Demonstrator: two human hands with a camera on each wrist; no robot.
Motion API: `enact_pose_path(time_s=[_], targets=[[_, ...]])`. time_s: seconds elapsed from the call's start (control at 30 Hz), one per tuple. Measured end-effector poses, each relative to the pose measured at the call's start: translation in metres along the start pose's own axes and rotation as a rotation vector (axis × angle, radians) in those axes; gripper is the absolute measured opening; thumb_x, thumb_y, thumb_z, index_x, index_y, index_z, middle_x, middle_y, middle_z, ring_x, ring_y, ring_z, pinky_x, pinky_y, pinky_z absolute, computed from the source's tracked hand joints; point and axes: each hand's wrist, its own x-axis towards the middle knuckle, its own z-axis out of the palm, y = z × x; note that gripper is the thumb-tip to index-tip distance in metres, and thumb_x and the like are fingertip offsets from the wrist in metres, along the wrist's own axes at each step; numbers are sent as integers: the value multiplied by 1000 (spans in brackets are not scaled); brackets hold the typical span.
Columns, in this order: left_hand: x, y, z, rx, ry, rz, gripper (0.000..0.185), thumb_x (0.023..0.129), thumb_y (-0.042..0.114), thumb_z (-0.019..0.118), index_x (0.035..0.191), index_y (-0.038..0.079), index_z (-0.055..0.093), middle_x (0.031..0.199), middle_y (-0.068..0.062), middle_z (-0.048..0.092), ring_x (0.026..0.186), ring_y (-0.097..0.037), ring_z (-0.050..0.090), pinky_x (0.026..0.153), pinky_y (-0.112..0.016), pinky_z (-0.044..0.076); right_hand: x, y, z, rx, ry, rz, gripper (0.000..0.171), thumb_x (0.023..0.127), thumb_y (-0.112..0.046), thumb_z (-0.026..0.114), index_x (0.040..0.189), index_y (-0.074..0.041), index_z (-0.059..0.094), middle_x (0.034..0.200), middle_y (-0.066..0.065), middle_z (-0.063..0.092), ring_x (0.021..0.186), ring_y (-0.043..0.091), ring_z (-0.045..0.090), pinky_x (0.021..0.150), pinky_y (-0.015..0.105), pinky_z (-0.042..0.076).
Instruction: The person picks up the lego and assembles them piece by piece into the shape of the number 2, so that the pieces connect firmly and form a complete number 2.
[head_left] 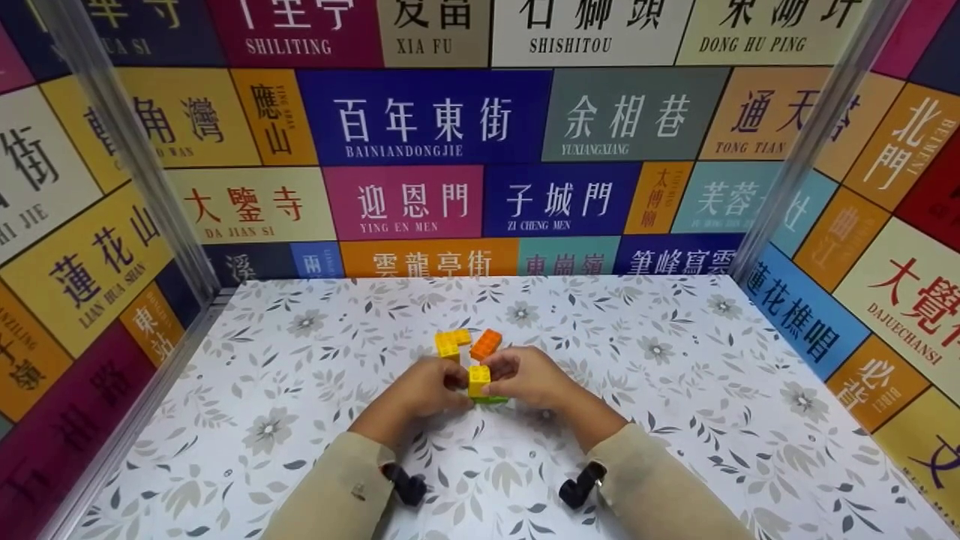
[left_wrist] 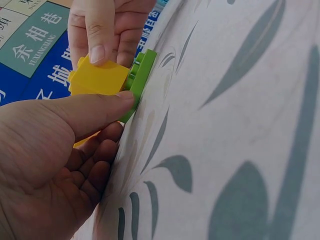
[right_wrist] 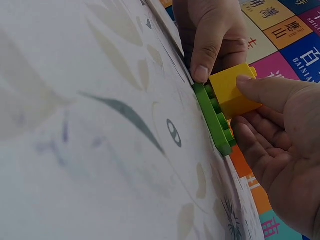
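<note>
A yellow brick [head_left: 480, 380] sits on a flat green plate [head_left: 491, 400] that lies on the floral table. My left hand [head_left: 448, 388] grips the green plate [left_wrist: 140, 75] from the left, its thumb [left_wrist: 100, 111] at the plate's edge. My right hand [head_left: 504, 375] pinches the yellow brick [right_wrist: 231, 93] from the right, with its thumb [right_wrist: 265, 89] on top. In the right wrist view the left thumb [right_wrist: 202, 67] presses at the end of the green plate [right_wrist: 214, 120]. Just behind the hands lie another yellow piece [head_left: 451, 343] and an orange brick [head_left: 486, 343].
The table's floral cloth [head_left: 675, 390] is walled on three sides by panels of coloured street-name signs [head_left: 420, 120]. Metal posts [head_left: 142, 172] stand at the back corners. Black wrist-camera mounts [head_left: 581, 486] sit under both sleeves.
</note>
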Motion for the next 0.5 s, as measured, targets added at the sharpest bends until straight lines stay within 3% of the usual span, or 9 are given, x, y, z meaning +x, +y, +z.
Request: enact_pose_path(time_s=[0.23,0.5], targets=[[0,1,-1,-7,0,-8,27,85,21,90,110,18,80,103,2,73,97,-19,64,98,-40,55,-1,-1,0,-3,-5,-9,34,88,-20,89,120,-15,78,109,1,80,100,14,73,95,35,61],[-1,0,0,11,16,25,25,84,20,91,105,15,79,98,1,73,90,-17,62,90,-37,54,1,2,0,-59,-14,-63,32,88,-17,89,118,-14,78,108,1,81,98,12,74,91,31,61]])
